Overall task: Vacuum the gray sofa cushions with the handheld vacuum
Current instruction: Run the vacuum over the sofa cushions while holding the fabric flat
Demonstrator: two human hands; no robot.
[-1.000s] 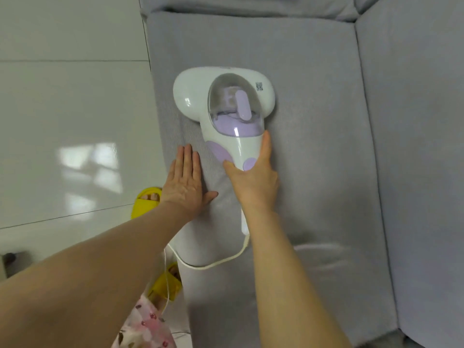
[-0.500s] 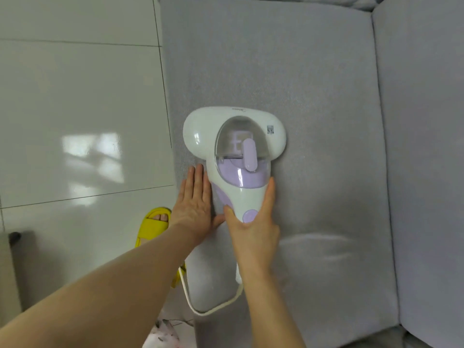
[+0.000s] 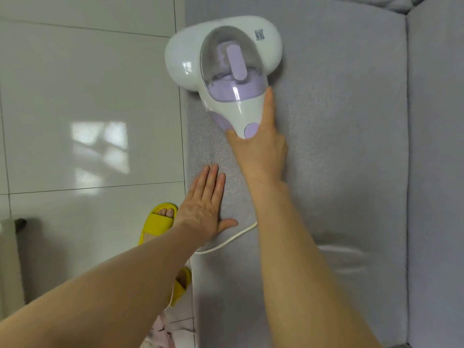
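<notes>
A white handheld vacuum [image 3: 190, 64] with a clear dust cup and purple insides lies flat on the gray sofa seat cushion [image 3: 334, 136], its head hanging slightly over the cushion's left edge. My right hand [image 3: 261, 149] grips its handle just below the purple button. My left hand [image 3: 206, 207] lies flat, fingers together, pressing the cushion near its left edge, below the vacuum. A white cord [image 3: 226, 241] trails from the handle under my right forearm and off the cushion's edge.
Glossy white floor tiles [image 3: 88, 109] fill the left side. Yellow slippers [image 3: 157, 224] on my feet stand beside the sofa. A second gray cushion [image 3: 437, 172] rises along the right; back cushions [image 3: 391, 2] sit at the top.
The vacuum has slid forward and left along the cushion's left edge, my right hand on its handle. My left hand stayed flat on the cushion and now lies farther behind the vacuum.
</notes>
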